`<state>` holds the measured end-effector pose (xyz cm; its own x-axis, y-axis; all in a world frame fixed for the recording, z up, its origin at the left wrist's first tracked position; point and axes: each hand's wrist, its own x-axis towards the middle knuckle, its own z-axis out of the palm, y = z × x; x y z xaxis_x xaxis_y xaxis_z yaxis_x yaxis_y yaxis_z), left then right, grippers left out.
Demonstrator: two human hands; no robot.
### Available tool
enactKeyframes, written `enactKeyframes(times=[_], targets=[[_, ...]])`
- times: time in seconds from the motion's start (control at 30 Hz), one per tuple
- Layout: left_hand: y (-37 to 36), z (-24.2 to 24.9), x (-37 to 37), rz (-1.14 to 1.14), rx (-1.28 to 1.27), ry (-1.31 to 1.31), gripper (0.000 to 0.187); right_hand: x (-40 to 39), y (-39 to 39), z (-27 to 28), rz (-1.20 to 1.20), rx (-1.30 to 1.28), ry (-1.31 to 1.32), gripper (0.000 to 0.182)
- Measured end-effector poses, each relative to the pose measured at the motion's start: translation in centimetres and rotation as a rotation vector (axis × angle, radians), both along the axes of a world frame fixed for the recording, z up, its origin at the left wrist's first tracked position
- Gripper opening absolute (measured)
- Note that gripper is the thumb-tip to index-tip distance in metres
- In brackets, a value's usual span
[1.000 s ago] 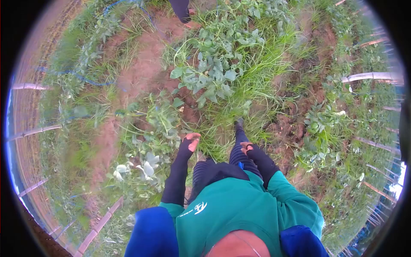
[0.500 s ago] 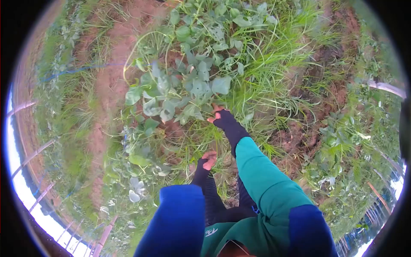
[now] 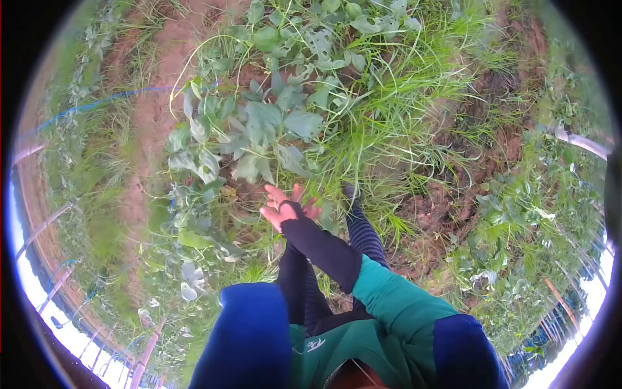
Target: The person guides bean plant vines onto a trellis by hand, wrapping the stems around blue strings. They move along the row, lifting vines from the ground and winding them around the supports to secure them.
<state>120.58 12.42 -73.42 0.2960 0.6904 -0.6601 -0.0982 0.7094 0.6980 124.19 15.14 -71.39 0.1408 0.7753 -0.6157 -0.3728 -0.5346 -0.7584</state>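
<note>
My right hand [image 3: 280, 209], in a black fingerless sleeve, is over the ground just below a broad-leaved plant [image 3: 262, 123]. Its fingers are apart and nothing shows in them. Partly behind it is my left hand [image 3: 311, 209]; only some fingertips show, and its palm is hidden by the right hand and wrist. The two hands overlap in view. Long thin grass [image 3: 369, 146] grows right of the plant.
A bare soil strip [image 3: 152, 123] runs along the left, crossed by a blue string [image 3: 97, 104]. Loose dark soil [image 3: 434, 207] lies at the right. Wooden stakes [image 3: 148, 350] stand near the edges. My striped leg [image 3: 364, 236] is below the grass.
My right hand has moved left and down, away from the plant's base, and its fingers have spread. My left hand has moved slightly up, and the two hands now overlap.
</note>
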Motion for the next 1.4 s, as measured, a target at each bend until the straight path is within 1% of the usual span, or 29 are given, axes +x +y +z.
enactKeyframes(times=[0.07, 0.13, 0.2, 0.23, 0.27, 0.3, 0.33, 0.37, 0.4, 0.43, 0.5, 0.57, 0.63, 0.67, 0.7, 0.77, 0.8, 0.83, 0.9, 0.97, 1.0, 1.07, 1.1, 1.17, 1.2, 1.23, 1.27, 1.33, 1.4], targets=[[0.0, -0.2, 0.1, 0.009, 0.062, 0.025, 0.022, 0.7, 1.6, 2.6, 0.031, -0.008, -0.023, 0.057], [0.2, -0.2, -0.1, 0.005, 0.112, 0.046, 0.022, 2.6, 3.1, 5.2, 0.373, -0.102, -0.388, 0.048], [0.2, -0.1, -0.5, -0.011, 0.175, 0.066, 0.023, 5.4, 2.3, 2.3, 0.102, 0.081, 0.034, 0.035], [0.1, 0.2, -1.0, -0.018, 0.193, 0.073, 0.023, 7.9, 1.6, -0.8, 0.102, 0.463, -0.317, 0.023], [0.1, 0.5, -1.3, -0.023, 0.210, 0.077, 0.023, 9.2, 3.0, -1.2, -0.054, 0.184, -0.690, 0.023], [0.4, 1.2, -1.4, -0.018, 0.207, 0.078, 0.023, 12.1, 3.3, -1.2, -0.218, 0.302, -0.868, 0.025], [0.7, 2.3, -1.6, 0.095, 0.031, -0.001, 0.023, 13.6, 3.2, -4.4, -0.418, 0.226, -0.974, 0.034], [0.9, 3.0, -1.9, 0.209, -0.145, -0.083, 0.024, 15.0, 3.4, -10.1, -0.599, 0.162, -0.784, 0.039], [0.3, 1.4, -3.5, 0.116, -0.038, -0.144, 0.024, 16.1, 3.6, -13.9, -0.771, 0.100, -0.587, 0.045], [0.2, 1.4, -4.1, 0.122, -0.034, -0.147, 0.024, 17.0, 4.5, -11.5, -0.766, 0.107, -0.588, 0.045], [-0.4, 1.4, -5.1, 0.053, -0.157, -0.038, 0.025, 18.9, 5.8, -7.4, -0.703, -0.087, 0.559, 0.039], [-0.9, 0.9, -6.4, 0.030, -0.190, -0.064, 0.025, 19.6, 5.9, -9.4, -0.641, -0.008, 0.528, 0.037], [-1.4, 1.0, -7.0, 0.234, -0.198, -0.081, 0.025, 20.1, 4.9, -9.2, -0.586, 0.065, 0.495, 0.035], [-1.3, 1.0, -7.1, 0.327, -0.212, -0.030, 0.026, 20.7, 3.9, -8.7, -0.571, 0.146, 0.549, 0.038], [-1.2, 0.9, -7.5, 0.329, -0.213, -0.035, 0.026, 20.9, 3.1, -7.8, -0.551, 0.230, 0.600, 0.042], [-1.3, 0.0, -9.3, 0.365, -0.225, -0.257, 0.026, 20.3, 2.2, -6.4, -0.570, 0.169, 0.574, 0.043], [-1.7, -0.8, -10.4, 0.333, -0.219, -0.321, 0.026, 19.7, 2.1, -7.0, -0.604, 0.029, 0.419, 0.043], [-2.0, -0.5, -10.6, 0.334, -0.217, -0.324, 0.026, 19.2, 2.0, -7.7, -0.635, -0.108, 0.262, 0.043], [-2.3, -0.1, -11.1, 0.261, -0.244, -0.225, 0.027, 18.9, 3.9, -9.2, -0.672, -0.128, 0.293, 0.045], [-2.3, 0.2, -11.5, 0.236, -0.254, -0.207, 0.027, 18.3, 6.5, -10.2, -0.596, -0.210, 0.198, 0.043], [-2.3, 0.9, -11.5, 0.222, -0.297, -0.237, 0.027, 18.1, 7.1, -10.1, -0.599, -0.215, 0.205, 0.043], [-2.5, 1.4, -11.8, 0.202, -0.349, -0.260, 0.027, 18.2, 7.7, -8.9, -0.416, -0.072, 0.607, 0.038], [-2.6, 1.4, -11.8, 0.216, -0.342, -0.251, 0.027, 18.1, 7.3, -8.4, -0.421, -0.077, 0.608, 0.038], [-2.6, 1.1, -11.7, 0.235, -0.334, -0.251, 0.027, 18.1, 6.1, -7.0, -0.536, 0.096, 0.411, 0.034], [-2.5, 1.0, -11.7, 0.290, -0.309, -0.216, 0.027, 18.0, 4.9, -5.2, -0.639, 0.094, 0.362, 0.035], [-2.5, 0.8, -12.1, 0.348, -0.285, -0.180, 0.027, 18.2, 3.1, -5.2, -0.760, 0.088, 0.389, 0.034], [-2.8, -0.6, -13.3, 0.398, -0.320, -0.281, 0.029, 18.3, 1.4, -5.1, -0.882, 0.081, 0.413, 0.033], [-2.0, 1.1, -11.3, 0.449, -0.284, -0.349, 0.033, 18.0, -3.0, -5.7, -1.052, 0.131, 0.502, 0.029], [-1.2, 2.0, -9.8, 0.508, -0.248, -0.404, 0.048, 16.9, -7.2, -7.2, -1.053, 0.204, 0.500, 0.026]])
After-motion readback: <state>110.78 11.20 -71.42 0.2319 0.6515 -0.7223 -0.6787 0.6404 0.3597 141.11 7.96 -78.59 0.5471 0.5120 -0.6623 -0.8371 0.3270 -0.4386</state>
